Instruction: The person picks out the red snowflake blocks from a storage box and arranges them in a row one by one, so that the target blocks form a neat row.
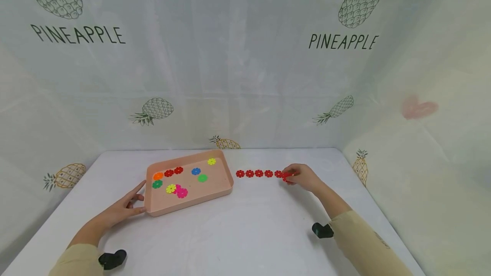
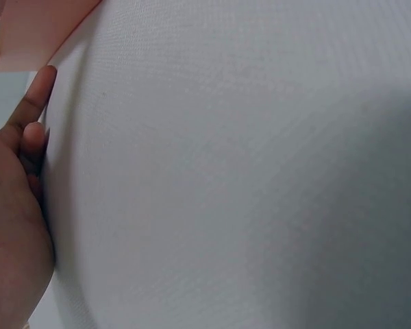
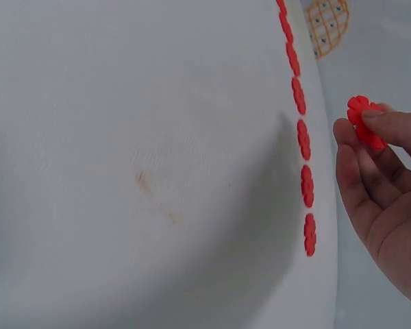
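Note:
My right hand (image 1: pixel 304 178) pinches a red flower-shaped plastic disc (image 3: pixel 362 116) between thumb and fingers, above the right end of a row. That row is made of several matching red discs (image 1: pixel 259 173), lying in a straight line on the white table. In the right wrist view, the row's discs (image 3: pixel 303 140) run down beside the hand. Over on the left, my left hand (image 1: pixel 119 213) rests against the left side of a pink tray (image 1: pixel 192 200), thumb and index finger spread along its outer wall. Only a corner of the tray (image 2: pixel 38 34) shows in the left wrist view.
Inside the tray lie loose discs: two red (image 1: pixel 174 171), an orange (image 1: pixel 158 176), a blue (image 1: pixel 196 171), two green (image 1: pixel 202 178), two yellow (image 1: pixel 212 161) and overlapping pink ones (image 1: pixel 182 193). A pineapple-print curtain (image 1: pixel 245 76) stands behind the table.

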Tool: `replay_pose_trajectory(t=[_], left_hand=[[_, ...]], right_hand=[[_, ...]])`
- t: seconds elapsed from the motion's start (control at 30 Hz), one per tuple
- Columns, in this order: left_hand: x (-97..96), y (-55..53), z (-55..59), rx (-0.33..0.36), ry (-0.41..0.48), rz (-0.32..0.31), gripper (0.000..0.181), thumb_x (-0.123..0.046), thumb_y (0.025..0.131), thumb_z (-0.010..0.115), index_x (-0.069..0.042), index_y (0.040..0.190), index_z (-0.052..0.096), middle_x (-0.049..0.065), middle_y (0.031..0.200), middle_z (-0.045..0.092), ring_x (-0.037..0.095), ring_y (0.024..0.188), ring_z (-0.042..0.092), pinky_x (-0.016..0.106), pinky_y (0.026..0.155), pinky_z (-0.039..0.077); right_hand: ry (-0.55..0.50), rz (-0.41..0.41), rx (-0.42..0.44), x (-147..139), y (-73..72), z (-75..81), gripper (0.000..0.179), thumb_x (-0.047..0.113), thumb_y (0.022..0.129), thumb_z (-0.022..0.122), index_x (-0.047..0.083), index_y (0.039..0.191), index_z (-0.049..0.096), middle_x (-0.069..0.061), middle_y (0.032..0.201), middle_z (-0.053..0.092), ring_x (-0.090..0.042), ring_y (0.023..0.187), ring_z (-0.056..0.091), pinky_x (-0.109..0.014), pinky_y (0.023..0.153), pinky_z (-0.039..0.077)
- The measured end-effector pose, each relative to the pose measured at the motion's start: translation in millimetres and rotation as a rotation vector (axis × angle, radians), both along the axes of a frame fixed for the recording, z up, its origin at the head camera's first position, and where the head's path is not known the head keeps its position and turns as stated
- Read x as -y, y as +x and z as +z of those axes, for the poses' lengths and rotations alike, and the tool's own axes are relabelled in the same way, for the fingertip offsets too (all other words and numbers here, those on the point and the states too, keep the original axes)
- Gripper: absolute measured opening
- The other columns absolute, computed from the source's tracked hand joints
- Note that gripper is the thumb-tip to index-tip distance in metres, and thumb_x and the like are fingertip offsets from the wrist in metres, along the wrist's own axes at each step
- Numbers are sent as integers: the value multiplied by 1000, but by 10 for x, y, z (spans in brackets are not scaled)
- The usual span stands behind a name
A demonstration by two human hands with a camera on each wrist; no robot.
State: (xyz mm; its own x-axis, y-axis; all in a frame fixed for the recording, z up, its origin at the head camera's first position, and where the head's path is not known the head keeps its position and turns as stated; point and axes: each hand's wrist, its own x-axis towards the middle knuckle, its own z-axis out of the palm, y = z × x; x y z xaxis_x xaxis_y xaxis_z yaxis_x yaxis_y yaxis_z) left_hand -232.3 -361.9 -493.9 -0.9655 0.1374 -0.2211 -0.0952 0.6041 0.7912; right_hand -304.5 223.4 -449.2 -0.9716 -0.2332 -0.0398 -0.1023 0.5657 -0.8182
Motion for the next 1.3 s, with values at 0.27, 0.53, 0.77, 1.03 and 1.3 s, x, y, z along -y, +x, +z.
replay_pose_trajectory(t=[0.27, 0.53, 0.77, 1.03, 1.3], left_hand=[[14, -3, -11, -7, -3, -11, 100, -33, 89, 72, -12, 156, 2, 23, 127, 38, 28, 98, 35, 38, 73, 36], [18, -17, -4, -12, -31, -5, 103, -36, 87, 74, -11, 156, 3, 23, 125, 40, 28, 96, 35, 37, 72, 35], [13, -15, 12, -6, -23, -4, 102, -36, 87, 74, -12, 156, 3, 23, 126, 39, 28, 98, 35, 37, 73, 36], [15, -12, -5, -20, -15, -19, 99, -32, 89, 72, -11, 156, 3, 23, 126, 39, 29, 98, 36, 37, 73, 38], [-6, -8, 9, -22, -28, -21, 100, -33, 89, 72, -10, 156, 2, 24, 126, 39, 29, 97, 36, 38, 73, 37]], right_hand=[[-19, -58, 6, -198, -9, -64, 24, -1, 91, 63, -4, 114, 66, -14, 104, 63, -22, 83, 65, -34, 76, 55], [-20, -111, 6, -391, -63, -164, 29, -2, 88, 67, -3, 117, 65, -17, 108, 62, -26, 95, 62, -33, 77, 54], [2, -188, 28, -527, -83, -239, 33, 3, 89, 69, 1, 121, 64, -18, 112, 59, -30, 99, 55, -29, 76, 52], [-49, -253, 30, -663, -92, -343, 37, -1, 88, 68, -5, 125, 60, -21, 110, 58, -23, 91, 59, -28, 74, 54], [-99, -291, 45, -704, -80, -324, 36, -4, 91, 64, -11, 125, 56, -21, 105, 57, -15, 80, 64, -26, 70, 54]])
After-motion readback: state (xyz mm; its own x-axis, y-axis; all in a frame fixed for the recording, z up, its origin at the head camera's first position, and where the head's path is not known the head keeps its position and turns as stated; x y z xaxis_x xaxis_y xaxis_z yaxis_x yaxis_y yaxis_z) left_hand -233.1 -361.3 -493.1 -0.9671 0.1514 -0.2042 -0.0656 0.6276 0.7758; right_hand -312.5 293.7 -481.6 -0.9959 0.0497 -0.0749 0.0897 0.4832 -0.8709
